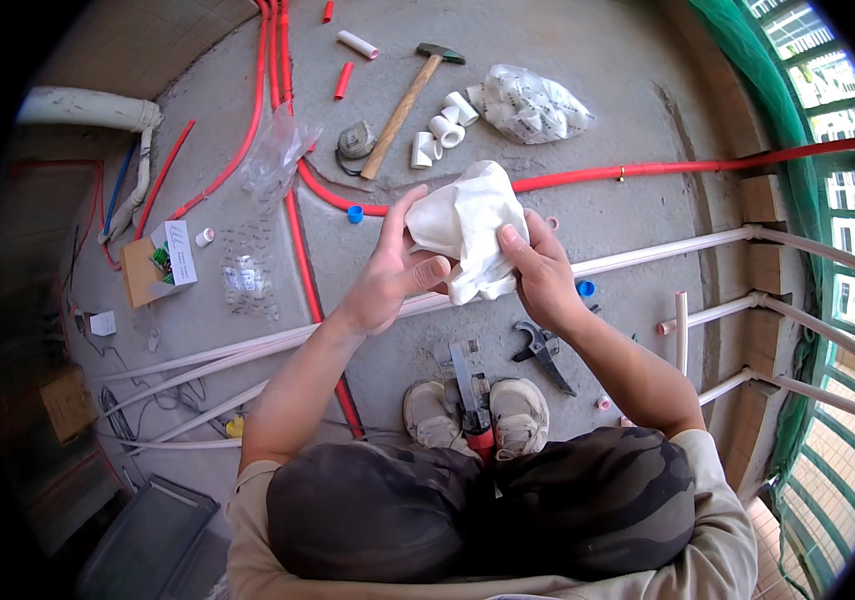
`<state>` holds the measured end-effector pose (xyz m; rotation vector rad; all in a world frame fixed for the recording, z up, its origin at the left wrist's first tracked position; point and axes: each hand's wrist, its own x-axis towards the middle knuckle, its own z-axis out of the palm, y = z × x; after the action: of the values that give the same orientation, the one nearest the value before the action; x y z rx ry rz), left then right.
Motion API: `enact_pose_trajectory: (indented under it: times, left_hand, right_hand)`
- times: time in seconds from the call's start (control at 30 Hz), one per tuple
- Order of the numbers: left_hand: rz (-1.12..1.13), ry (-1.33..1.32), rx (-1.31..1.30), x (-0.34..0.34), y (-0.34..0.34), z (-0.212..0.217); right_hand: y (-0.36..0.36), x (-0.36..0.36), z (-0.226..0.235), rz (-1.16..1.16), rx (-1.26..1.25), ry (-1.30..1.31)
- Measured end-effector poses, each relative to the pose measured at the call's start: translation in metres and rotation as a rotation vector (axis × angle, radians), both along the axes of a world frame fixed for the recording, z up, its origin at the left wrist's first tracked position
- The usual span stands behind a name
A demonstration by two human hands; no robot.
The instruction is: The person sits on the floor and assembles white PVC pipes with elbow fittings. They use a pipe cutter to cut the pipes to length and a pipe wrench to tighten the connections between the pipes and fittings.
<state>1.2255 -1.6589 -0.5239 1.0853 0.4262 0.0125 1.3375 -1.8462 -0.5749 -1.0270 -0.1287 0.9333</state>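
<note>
I hold a crumpled white plastic bag [467, 225] in front of me with both hands. My left hand [390, 270] grips its left side, thumb pressed against it. My right hand [537, 268] pinches its lower right edge. What is inside the bag is hidden. Below the hands, white pipes [647, 255] run across the concrete floor. A pipe cutter [543, 350] lies near my right wrist. A red-handled tool [471, 395] rests between my shoes.
A wooden-handled hammer [402, 105], white pipe fittings [444, 128] and a clear bag of fittings [529, 103] lie farther out. Red conduits [287, 200] cross the floor. A small open cardboard box [159, 262] sits left. A green-netted railing [797, 200] bounds the right side.
</note>
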Motion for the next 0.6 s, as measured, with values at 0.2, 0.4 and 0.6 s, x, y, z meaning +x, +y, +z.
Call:
enact_pose_trajectory:
  times: [0.2,0.4,0.6]
  left_hand:
    - [0.336,0.028,-0.041,-0.060,0.021,0.031]
    - [0.422,-0.083,-0.248,-0.111,0.029,0.050]
    - [0.601,-0.050,0.215,-0.125,0.027,0.023]
  right_hand:
    - [0.032,-0.035,0.054,0.247,0.133,0.175]
    - [0.029,-0.053,0.080,0.433,0.138,-0.189]
    - [0.023,-0.056,0.084,0.195,0.025,-0.334]
